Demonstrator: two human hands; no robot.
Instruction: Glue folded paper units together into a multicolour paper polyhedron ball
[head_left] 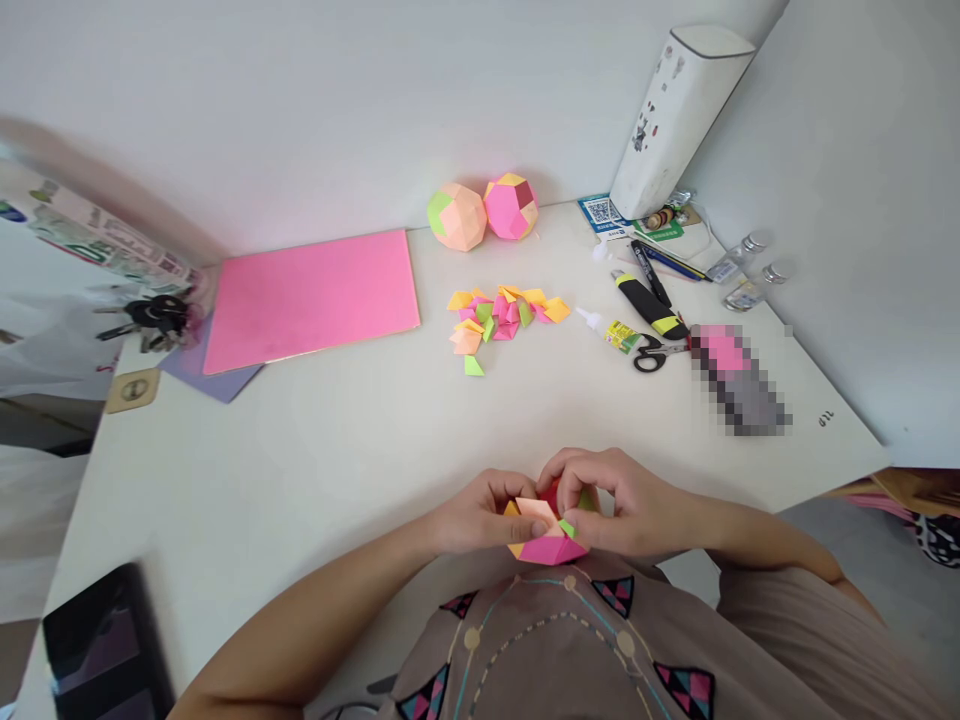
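Close to my body, at the table's front edge, I hold a partly built paper ball [551, 549] of pink, peach, orange and green folded pieces. Its upper side is open. My left hand [491, 515] grips the left side, thumb pressed on a peach flap. On the right, my right hand [619, 500] has its fingers closed at the rim, with a small green paper piece [568, 528] by the thumb. Folded paper pieces [506, 312] in several colours lie in a loose group beyond my hands. Two finished paper balls [457, 217] [512, 207] rest against the wall.
Pink paper sheets [315, 300] lie at left, near keys [157, 318] and a dark phone-like device [109, 640]. To the right are a glue bottle [616, 333], scissors [652, 354], a utility knife [649, 305], pens [651, 272], small glass bottles [750, 290] and a tall white device [679, 120].
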